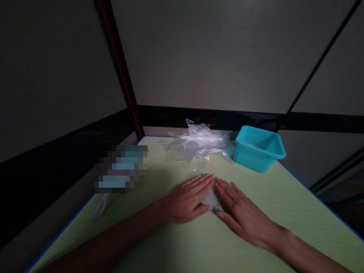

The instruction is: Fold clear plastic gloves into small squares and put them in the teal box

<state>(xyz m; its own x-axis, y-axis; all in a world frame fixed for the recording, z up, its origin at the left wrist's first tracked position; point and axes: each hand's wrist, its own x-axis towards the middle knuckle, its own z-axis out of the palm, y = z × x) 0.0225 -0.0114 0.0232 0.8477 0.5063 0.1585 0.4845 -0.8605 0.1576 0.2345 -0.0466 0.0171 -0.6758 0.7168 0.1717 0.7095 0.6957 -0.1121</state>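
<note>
The pale plastic piece [211, 197] lies between the meeting fingertips, with left hand [189, 199] and right hand [241, 213] pressed flat, palms down (equally near).

one head-worn camera looks forward and down, close over the table [256, 235]
</note>
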